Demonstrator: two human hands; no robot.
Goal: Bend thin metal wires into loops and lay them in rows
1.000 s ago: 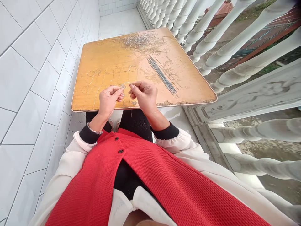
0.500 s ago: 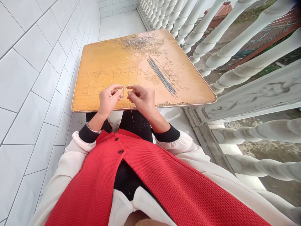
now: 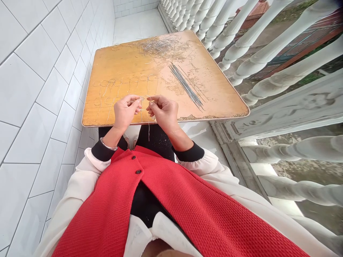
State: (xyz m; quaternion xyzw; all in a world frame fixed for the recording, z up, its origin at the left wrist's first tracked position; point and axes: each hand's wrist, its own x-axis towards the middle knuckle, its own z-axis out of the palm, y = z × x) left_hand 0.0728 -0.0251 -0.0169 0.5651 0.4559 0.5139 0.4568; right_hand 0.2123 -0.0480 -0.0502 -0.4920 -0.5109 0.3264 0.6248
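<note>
Worn wooden tabletop (image 3: 128, 64) beside white balusters (image 3: 257, 46)

Red knit vest (image 3: 182, 214), 2 buttons (image 3: 138, 171), cream sleeves (image 3: 72, 194)

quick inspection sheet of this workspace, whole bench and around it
surface: worn orange tabletop, finish flaking along the near edge
job's things: thin wire loops in two rows, bundle of straight wires
clutter: tangled wire scraps at the far end
grippers: left hand and right hand, bare, pinch a thin wire between fingertips
cables: nothing seen
surroundings: white tiled wall on the left, white balustrade on the right
</note>
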